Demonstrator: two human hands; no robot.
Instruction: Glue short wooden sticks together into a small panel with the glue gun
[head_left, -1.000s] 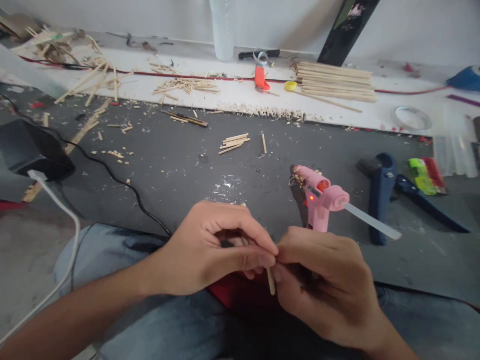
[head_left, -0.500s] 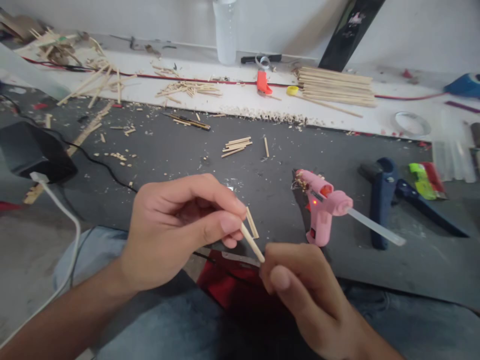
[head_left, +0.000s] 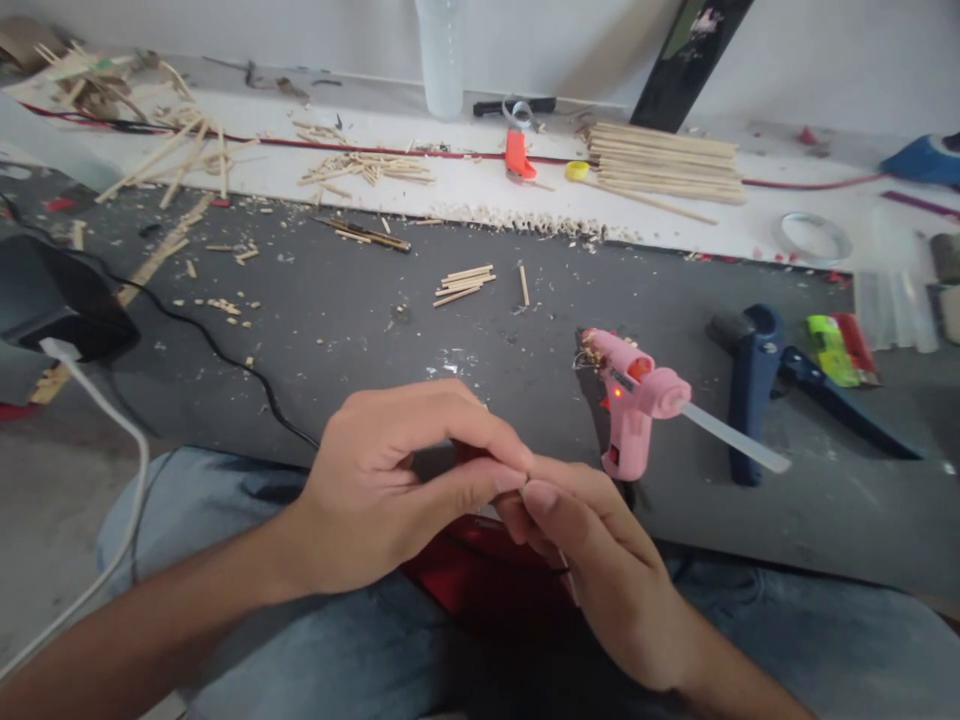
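Note:
My left hand (head_left: pixel 405 480) is closed in a pinch, thumb against forefinger, on a thin wooden stick almost wholly hidden by the fingertips. Right against it, my right hand (head_left: pixel 600 560) is closed too, its thumb and forefinger meeting the left fingertips. A narrow pale edge shows below the right fingers; what it belongs to is unclear. Both hands are over my lap at the table's near edge. Beyond them lie a small group of cut wooden sticks (head_left: pixel 463 284) and a single short stick (head_left: pixel 524 286). A pink glue gun (head_left: pixel 630 425), its light lit, stands to the right.
Blue-handled cutters (head_left: pixel 752 400) and a yellow-green lighter (head_left: pixel 831 350) lie at the right. Long sticks (head_left: pixel 664 165) are stacked on the white ledge, near a clear bottle (head_left: pixel 442 60). A craft knife (head_left: pixel 364 235) lies mid-table. A black adapter (head_left: pixel 60 300) with cables is at the left.
My hands have come together: the left moved right and the fingertips now meet. The stick, earlier visible between them, is now mostly covered. The view has shifted slightly.

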